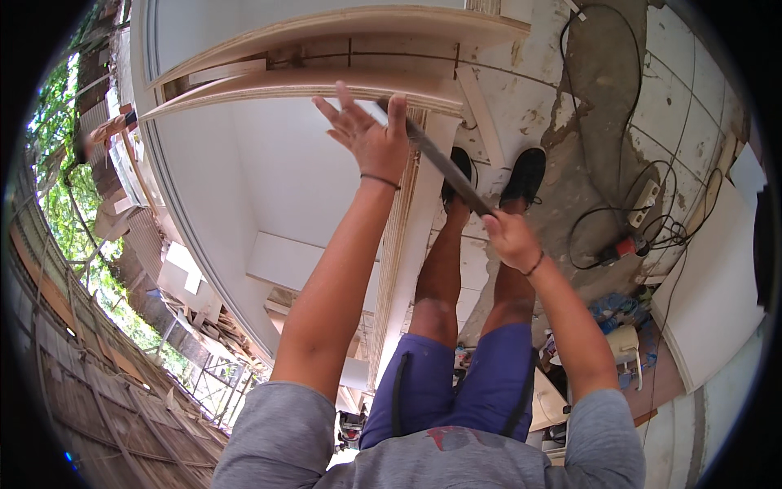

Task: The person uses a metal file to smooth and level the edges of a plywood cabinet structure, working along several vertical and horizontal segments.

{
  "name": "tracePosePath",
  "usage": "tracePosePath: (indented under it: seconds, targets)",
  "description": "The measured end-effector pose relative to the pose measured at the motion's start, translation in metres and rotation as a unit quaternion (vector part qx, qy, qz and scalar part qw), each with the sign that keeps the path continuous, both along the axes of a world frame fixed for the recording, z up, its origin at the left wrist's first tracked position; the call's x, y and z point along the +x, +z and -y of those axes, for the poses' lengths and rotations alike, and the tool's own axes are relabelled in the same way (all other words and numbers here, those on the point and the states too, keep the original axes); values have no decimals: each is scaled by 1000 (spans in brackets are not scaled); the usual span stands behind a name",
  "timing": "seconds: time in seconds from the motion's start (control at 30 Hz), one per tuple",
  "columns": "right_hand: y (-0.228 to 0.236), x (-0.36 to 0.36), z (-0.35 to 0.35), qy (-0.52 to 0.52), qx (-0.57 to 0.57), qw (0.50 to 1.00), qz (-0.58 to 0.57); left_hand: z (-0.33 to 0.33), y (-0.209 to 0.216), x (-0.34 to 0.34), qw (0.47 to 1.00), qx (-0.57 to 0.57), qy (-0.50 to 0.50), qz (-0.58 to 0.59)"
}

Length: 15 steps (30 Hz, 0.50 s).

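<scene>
A long, flat, dark bar that looks like a metal file [450,169] slants across from the plywood edge toward my right side. My right hand [515,241] is closed around its near end. At the far end, my left hand [376,143] has its fingers spread, with the thumb beside the bar; whether the palm touches it is hard to tell. Just beyond my left fingers runs the layered edge of a pale plywood panel [301,88], part of a large white-faced cabinet [281,179]. The bar's far tip lies close to that edge, partly hidden by my left hand.
Behind the front panel stands a second curved-looking plywood panel [350,24]. A wood strip [481,114] lies on the stained tile floor near my shoes [521,175]. To the right are a power strip [643,204], tangled black cables [672,232] and a white board [709,285].
</scene>
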State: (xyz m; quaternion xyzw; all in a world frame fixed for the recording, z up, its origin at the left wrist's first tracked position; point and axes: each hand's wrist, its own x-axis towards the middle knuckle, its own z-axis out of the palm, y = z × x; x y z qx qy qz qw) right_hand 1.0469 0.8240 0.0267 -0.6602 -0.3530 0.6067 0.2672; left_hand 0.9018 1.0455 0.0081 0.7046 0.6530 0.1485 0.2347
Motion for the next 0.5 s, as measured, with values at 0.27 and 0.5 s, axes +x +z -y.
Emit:
tracePosePath:
  seconds: [0.27, 0.5]
  targets:
    - [2, 11, -24, 36, 38, 998, -37, -23, 3, -23, 991, 29, -87, -100]
    - [12, 41, 0, 27, 2, 999, -29, -27, 21, 39, 969, 114, -214, -42]
